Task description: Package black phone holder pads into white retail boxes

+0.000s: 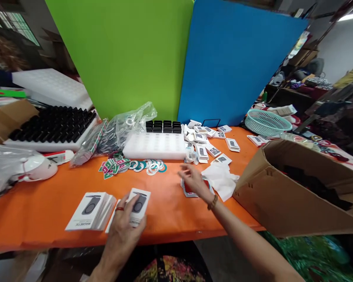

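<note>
My left hand (125, 223) is closed around a white box (141, 199) printed with a dark round-headed device, its fingers across the front face. Just left of it, a leaning row of matching white boxes (90, 211) marked "MAGNETIC" lies on the orange table. My right hand (194, 180) is slightly blurred and hovers with fingers apart, nothing visible in them. Under that hand sits a small pile with a red top (190, 192), partly covered by the hand and wrist. White tissue-like sheets (222, 180) lie beside the right wrist.
Ring stickers (153, 166) and pink-green cards (113, 166) lie mid-table. Behind are a white foam tray (155, 145) and scattered small boxes (201, 150). A large carton (259, 192) stands right; a foam tray of black pieces (55, 124) and a white cap-shaped object (39, 167) sit left.
</note>
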Available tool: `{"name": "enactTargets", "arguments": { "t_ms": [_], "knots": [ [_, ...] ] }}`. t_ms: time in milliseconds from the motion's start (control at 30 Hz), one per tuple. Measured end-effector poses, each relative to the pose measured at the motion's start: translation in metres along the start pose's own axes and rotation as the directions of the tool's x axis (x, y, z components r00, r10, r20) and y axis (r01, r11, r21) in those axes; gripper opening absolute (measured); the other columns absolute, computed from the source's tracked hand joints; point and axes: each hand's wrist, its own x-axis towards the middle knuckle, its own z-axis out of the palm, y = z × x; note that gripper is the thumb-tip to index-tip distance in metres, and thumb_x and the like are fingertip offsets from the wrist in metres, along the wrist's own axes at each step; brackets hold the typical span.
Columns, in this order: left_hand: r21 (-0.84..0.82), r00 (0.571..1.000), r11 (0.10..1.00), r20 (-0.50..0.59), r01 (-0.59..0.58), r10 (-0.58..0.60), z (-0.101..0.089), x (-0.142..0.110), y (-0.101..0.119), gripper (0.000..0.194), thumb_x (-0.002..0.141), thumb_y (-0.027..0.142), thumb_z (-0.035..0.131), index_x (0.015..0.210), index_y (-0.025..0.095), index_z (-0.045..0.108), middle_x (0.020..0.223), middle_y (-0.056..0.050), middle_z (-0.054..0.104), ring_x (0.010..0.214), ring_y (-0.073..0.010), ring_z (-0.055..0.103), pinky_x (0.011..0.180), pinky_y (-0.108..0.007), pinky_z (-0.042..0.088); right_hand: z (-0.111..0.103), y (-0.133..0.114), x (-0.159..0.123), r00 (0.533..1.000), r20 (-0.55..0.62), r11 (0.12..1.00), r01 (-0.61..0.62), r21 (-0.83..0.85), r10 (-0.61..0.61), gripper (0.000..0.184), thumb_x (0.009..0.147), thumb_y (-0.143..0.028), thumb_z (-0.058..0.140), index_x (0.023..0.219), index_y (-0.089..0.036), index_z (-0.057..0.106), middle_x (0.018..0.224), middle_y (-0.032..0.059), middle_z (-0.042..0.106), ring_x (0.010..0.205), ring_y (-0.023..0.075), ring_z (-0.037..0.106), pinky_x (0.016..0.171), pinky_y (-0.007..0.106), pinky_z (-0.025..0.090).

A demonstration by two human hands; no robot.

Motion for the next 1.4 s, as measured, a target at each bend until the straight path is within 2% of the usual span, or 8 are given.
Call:
{"name": "enactTargets", "arguments": {
  "t_ms": [100, 367, 633, 767, 867, 1000, 1100, 1400],
  "knots": [
    [0.133, 0.996, 0.990, -0.083, 0.052, -0.041, -0.008, 0.011, -0.020, 0.047, 0.079, 0.039, 0.052, 0.122, 0.020, 0.053, 0.135, -0.015, 0.047, 0.125, -0.0353, 0.046, 0.106, -0.053, 0.036, -0.032, 0.007, 0.054, 0.896, -0.376, 0.967, -0.179, 0.182, 0.237, 0.032, 0.066, -0.027, 0.075, 0.091, -0.019, 0.056, 0.081, 0.0001, 0.059, 0.069, 0.0130, 0.057, 0.058, 0.022, 0.050],
    [0.175, 0.996, 0.982, 0.026, 0.077, -0.083, 0.007, 0.003, -0.047, 0.041, 0.083, 0.033, 0.045, 0.120, 0.019, 0.053, 0.136, -0.018, 0.047, 0.124, -0.0356, 0.047, 0.101, -0.054, 0.040, -0.047, 0.027, 0.113, 0.755, -0.423, 0.845, -0.323, 0.426, 0.501, 0.009, 0.091, -0.023, 0.054, 0.091, -0.014, 0.053, 0.065, -0.0056, 0.049, 0.047, 0.0048, 0.048, 0.039, 0.014, 0.037],
    [-0.204, 0.983, 0.964, -0.031, 0.172, -0.182, -0.010, 0.006, -0.008, 0.046, 0.077, 0.054, 0.059, 0.110, 0.022, 0.059, 0.124, -0.013, 0.057, 0.118, -0.0323, 0.052, 0.100, -0.050, 0.043, -0.049, 0.010, 0.077, 0.859, -0.361, 0.880, -0.189, 0.435, 0.362, 0.015, 0.079, -0.013, 0.062, 0.085, -0.018, 0.050, 0.054, -0.0098, 0.041, 0.042, 0.0034, 0.038, 0.036, 0.013, 0.027],
    [-0.697, 0.849, 0.485, 0.448, 0.529, -0.282, -0.007, 0.009, 0.023, 0.062, 0.076, 0.073, 0.049, 0.108, 0.021, 0.054, 0.110, -0.011, 0.061, 0.093, -0.0261, 0.065, 0.085, -0.046, 0.052, -0.044, -0.007, 0.008, 0.988, 0.104, 0.938, -0.141, 0.317, 0.114, 0.027, 0.067, -0.020, 0.074, 0.086, -0.020, 0.054, 0.057, -0.0087, 0.046, 0.045, 0.0049, 0.039, 0.041, 0.016, 0.030],
    [-0.604, 0.604, 0.011, 0.797, 0.797, 0.007, 0.005, 0.005, 0.035, 0.075, 0.077, 0.081, 0.031, 0.113, 0.019, 0.055, 0.105, -0.013, 0.064, 0.081, -0.0267, 0.068, 0.072, -0.045, 0.054, -0.033, -0.018, -0.043, 0.814, 0.577, 0.987, -0.029, 0.157, -0.068, 0.025, 0.075, -0.033, 0.069, 0.090, -0.021, 0.053, 0.065, -0.0073, 0.047, 0.053, 0.0066, 0.041, 0.049, 0.018, 0.036],
    [-0.334, 0.363, -0.142, 0.874, 0.932, 0.323, 0.021, -0.010, 0.033, 0.078, 0.082, 0.074, 0.034, 0.120, 0.010, 0.058, 0.102, -0.019, 0.068, 0.076, -0.0264, 0.070, 0.067, -0.038, 0.053, -0.022, -0.023, -0.079, 0.646, 0.756, 0.984, 0.175, -0.012, -0.106, 0.013, 0.085, -0.027, 0.058, 0.095, -0.021, 0.052, 0.070, -0.0052, 0.050, 0.060, 0.0090, 0.044, 0.054, 0.020, 0.038],
    [-0.315, 0.371, -0.211, 0.866, 0.925, 0.334, 0.023, -0.022, 0.028, 0.061, 0.085, 0.058, 0.049, 0.119, 0.008, 0.060, 0.108, -0.020, 0.068, 0.078, -0.0237, 0.069, 0.070, -0.034, 0.051, -0.026, -0.019, -0.070, 0.615, 0.784, 0.974, 0.218, -0.068, -0.083, 0.017, 0.085, -0.027, 0.059, 0.100, -0.022, 0.053, 0.076, -0.0035, 0.056, 0.063, 0.0100, 0.049, 0.056, 0.021, 0.041],
    [-0.389, 0.469, -0.340, 0.861, 0.856, 0.197, 0.018, -0.041, 0.020, 0.042, 0.075, 0.031, 0.066, 0.113, 0.012, 0.064, 0.110, -0.014, 0.070, 0.100, -0.0351, 0.066, 0.094, -0.051, 0.045, -0.056, 0.016, 0.021, 0.846, 0.522, 0.575, 0.374, -0.728, 0.111, 0.052, 0.074, -0.014, 0.062, 0.124, -0.014, 0.051, 0.126, 0.0163, 0.055, 0.114, 0.0290, 0.052, 0.094, 0.039, 0.039]
  ]
}}
